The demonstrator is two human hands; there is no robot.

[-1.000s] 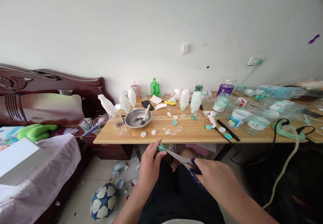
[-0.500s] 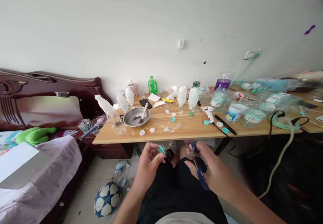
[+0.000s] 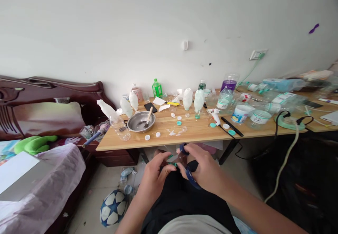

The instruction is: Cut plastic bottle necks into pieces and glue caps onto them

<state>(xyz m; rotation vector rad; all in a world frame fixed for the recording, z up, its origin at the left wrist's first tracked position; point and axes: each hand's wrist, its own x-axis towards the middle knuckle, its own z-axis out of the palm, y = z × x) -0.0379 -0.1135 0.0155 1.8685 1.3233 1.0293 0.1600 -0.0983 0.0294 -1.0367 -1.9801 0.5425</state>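
Observation:
Over my lap, just in front of the table edge, my left hand (image 3: 155,172) pinches a small green bottle cap (image 3: 172,163) between thumb and fingers. My right hand (image 3: 204,165) grips scissors (image 3: 191,179) with dark blue handles. The handles are spread apart, and the blades reach across to the cap. Whether the blades cut into it I cannot tell, as fingers partly hide the spot. Past the hands, white and teal caps (image 3: 179,123) lie on the wooden table (image 3: 137,143) among clear plastic scraps (image 3: 173,133).
A metal bowl (image 3: 134,123) with a brush (image 3: 149,117) stands at the table's left. Several white-coated bottles (image 3: 187,99) stand behind. To the right are a glue gun (image 3: 215,116), clear bottles and a power strip (image 3: 289,123). A ball (image 3: 113,208) lies on the floor.
My right hand has moved left with the scissors, bringing the blades to the green bottle cap. My left hand still holds the cap. The view has shifted slightly to the right.

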